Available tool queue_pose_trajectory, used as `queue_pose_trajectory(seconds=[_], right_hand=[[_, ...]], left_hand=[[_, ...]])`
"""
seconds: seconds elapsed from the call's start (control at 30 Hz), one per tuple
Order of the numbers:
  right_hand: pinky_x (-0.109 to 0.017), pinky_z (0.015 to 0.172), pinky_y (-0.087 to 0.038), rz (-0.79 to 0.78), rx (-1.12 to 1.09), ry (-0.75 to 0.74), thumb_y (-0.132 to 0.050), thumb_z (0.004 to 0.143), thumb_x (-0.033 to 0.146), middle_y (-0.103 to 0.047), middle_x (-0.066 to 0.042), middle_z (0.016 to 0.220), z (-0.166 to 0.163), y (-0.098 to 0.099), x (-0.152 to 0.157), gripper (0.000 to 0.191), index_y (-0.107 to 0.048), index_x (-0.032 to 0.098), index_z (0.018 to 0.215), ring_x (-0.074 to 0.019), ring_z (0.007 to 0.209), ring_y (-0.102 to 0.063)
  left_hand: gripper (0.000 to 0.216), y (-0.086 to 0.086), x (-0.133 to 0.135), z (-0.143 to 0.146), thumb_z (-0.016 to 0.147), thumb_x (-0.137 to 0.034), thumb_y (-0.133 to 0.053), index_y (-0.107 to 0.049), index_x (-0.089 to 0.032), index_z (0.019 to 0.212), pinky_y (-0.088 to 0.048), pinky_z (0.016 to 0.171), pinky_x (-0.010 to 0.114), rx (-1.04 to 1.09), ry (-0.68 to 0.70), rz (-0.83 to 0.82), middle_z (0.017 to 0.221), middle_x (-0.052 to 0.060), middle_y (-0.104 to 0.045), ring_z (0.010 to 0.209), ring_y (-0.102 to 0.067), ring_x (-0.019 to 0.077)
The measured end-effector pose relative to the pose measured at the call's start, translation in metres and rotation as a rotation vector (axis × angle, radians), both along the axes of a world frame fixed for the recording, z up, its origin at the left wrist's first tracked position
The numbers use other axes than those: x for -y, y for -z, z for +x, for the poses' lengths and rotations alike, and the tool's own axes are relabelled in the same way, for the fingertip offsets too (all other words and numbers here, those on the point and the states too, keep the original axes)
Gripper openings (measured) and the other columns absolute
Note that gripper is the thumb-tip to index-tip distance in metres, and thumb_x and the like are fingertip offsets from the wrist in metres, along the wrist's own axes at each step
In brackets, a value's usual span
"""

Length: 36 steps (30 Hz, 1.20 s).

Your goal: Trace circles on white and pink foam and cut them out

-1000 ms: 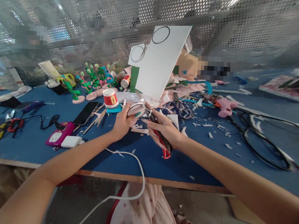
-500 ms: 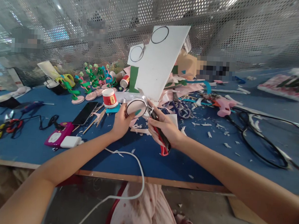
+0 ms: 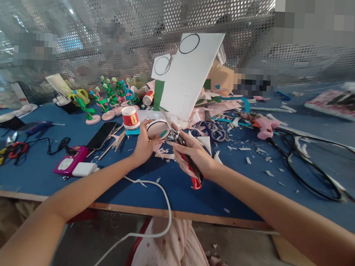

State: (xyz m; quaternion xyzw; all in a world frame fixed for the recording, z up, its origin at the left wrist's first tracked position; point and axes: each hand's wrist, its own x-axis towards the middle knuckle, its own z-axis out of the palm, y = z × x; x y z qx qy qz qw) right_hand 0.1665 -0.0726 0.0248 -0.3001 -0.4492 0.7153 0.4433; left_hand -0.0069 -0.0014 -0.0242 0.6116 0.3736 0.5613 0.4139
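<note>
Between thumb and fingers, my left hand [image 3: 145, 145] pinches a white paper disc [image 3: 158, 129] with a black line round its edge. My right hand [image 3: 194, 153] is wrapped round the red and black handles of a pair of scissors [image 3: 190, 162]. The silver blades lie apart at the right edge of the disc. Behind them a large white sheet [image 3: 184, 85] leans upright, with a black circle drawn near its top. A smaller white piece beside it bears another circle. White and pink paper scraps [image 3: 166, 155] lie beneath my hands.
A red and white paper cup [image 3: 130, 118] stands left, near a phone [image 3: 102, 135] and several green pipe-cleaner figures [image 3: 102, 99]. Nearer me are a purple power strip [image 3: 71, 160] and white cable. A pink glue gun [image 3: 266, 127] with black cord lies right.
The scissors have opened, and their blades now point further up and left along the disc. The disc has tilted and shifted slightly left in my left hand.
</note>
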Motion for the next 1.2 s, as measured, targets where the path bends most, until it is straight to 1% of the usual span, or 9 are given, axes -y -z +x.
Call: queue_pose_trajectory(seconds=[0.1, 0.23, 0.4, 0.5, 0.7, 0.83, 0.93, 1.07, 1.2], right_hand=[[-0.016, 0.024, -0.032, -0.002, -0.011, 0.003, -0.057, 0.084, 0.02, -0.047, 0.011, 0.048, -0.001, -0.001, 0.002, 0.089, -0.01, 0.026, 0.159, -0.0083, 0.03, -0.034], [-0.016, 0.024, -0.033, 0.004, -0.017, 0.005, -0.057, 0.084, 0.02, -0.047, 0.011, 0.049, -0.001, 0.0, 0.002, 0.088, -0.011, 0.026, 0.159, -0.008, 0.03, -0.034], [-0.015, 0.025, -0.032, 0.005, 0.0, -0.005, -0.057, 0.084, 0.019, -0.044, 0.012, 0.046, 0.0, 0.001, 0.0, 0.089, -0.01, 0.026, 0.16, -0.0085, 0.029, -0.036], [-0.016, 0.025, -0.032, 0.01, 0.005, -0.013, -0.057, 0.084, 0.019, -0.046, 0.012, 0.047, 0.001, 0.001, 0.0, 0.09, -0.009, 0.026, 0.16, -0.0088, 0.028, -0.037], [-0.016, 0.024, -0.033, 0.022, 0.016, -0.022, -0.057, 0.085, 0.021, -0.046, 0.012, 0.046, 0.002, 0.002, 0.0, 0.09, -0.007, 0.025, 0.16, -0.0088, 0.027, -0.036], [-0.016, 0.024, -0.034, 0.033, 0.03, -0.008, -0.057, 0.085, 0.02, -0.045, 0.012, 0.044, 0.002, 0.002, -0.001, 0.091, -0.006, 0.024, 0.16, -0.0094, 0.027, -0.038], [-0.017, 0.024, -0.034, 0.031, 0.044, -0.01, -0.057, 0.085, 0.019, -0.046, 0.012, 0.046, 0.002, 0.002, -0.001, 0.091, -0.007, 0.024, 0.16, -0.0092, 0.028, -0.038], [-0.017, 0.024, -0.035, 0.028, 0.033, -0.019, -0.055, 0.086, 0.017, -0.046, 0.011, 0.046, 0.001, 0.002, -0.002, 0.089, -0.007, 0.022, 0.16, -0.0093, 0.028, -0.038], [-0.016, 0.023, -0.034, 0.015, 0.01, -0.041, -0.055, 0.086, 0.017, -0.046, 0.011, 0.046, 0.002, 0.002, -0.001, 0.089, -0.007, 0.024, 0.16, -0.009, 0.028, -0.037]], left_hand=[[0.054, 0.003, -0.005, -0.002, 0.075, -0.038, -0.074, -0.043, -0.021, 0.116, -0.065, 0.075, 0.043, -0.002, -0.052, -0.021, 0.116, 0.011, -0.059, 0.098, -0.068, 0.0256], [0.05, 0.002, -0.007, -0.004, 0.074, -0.036, -0.073, -0.049, -0.019, 0.115, -0.065, 0.074, 0.044, -0.071, -0.083, 0.01, 0.111, 0.01, -0.062, 0.097, -0.067, 0.0259], [0.047, 0.0, -0.005, -0.004, 0.074, -0.034, -0.073, -0.052, -0.02, 0.114, -0.066, 0.069, 0.043, -0.084, -0.051, -0.002, 0.104, 0.009, -0.064, 0.089, -0.069, 0.0244], [0.038, -0.002, -0.003, -0.004, 0.076, -0.03, -0.069, -0.054, -0.02, 0.11, -0.065, 0.068, 0.04, -0.137, -0.03, 0.031, 0.101, 0.008, -0.065, 0.089, -0.068, 0.0238], [0.03, -0.009, 0.003, -0.006, 0.078, -0.022, -0.065, -0.057, -0.02, 0.107, -0.06, 0.085, 0.04, -0.312, -0.038, 0.167, 0.102, 0.005, -0.069, 0.096, -0.066, 0.0221], [0.028, -0.015, 0.008, -0.005, 0.08, -0.02, -0.065, -0.059, -0.021, 0.107, -0.057, 0.088, 0.038, -0.389, -0.026, 0.215, 0.1, 0.004, -0.07, 0.094, -0.067, 0.0211], [0.021, -0.016, 0.009, -0.003, 0.082, -0.019, -0.06, -0.058, -0.021, 0.103, -0.059, 0.082, 0.036, -0.363, -0.053, 0.22, 0.101, 0.005, -0.07, 0.095, -0.067, 0.0216], [0.022, -0.013, 0.007, -0.002, 0.081, -0.023, -0.062, -0.056, -0.019, 0.101, -0.061, 0.066, 0.032, -0.261, -0.091, 0.137, 0.095, 0.005, -0.067, 0.086, -0.067, 0.0204], [0.026, -0.009, 0.004, -0.003, 0.079, -0.027, -0.064, -0.055, -0.019, 0.102, -0.061, 0.063, 0.031, -0.23, -0.078, 0.1, 0.094, 0.005, -0.066, 0.081, -0.067, 0.0191]])
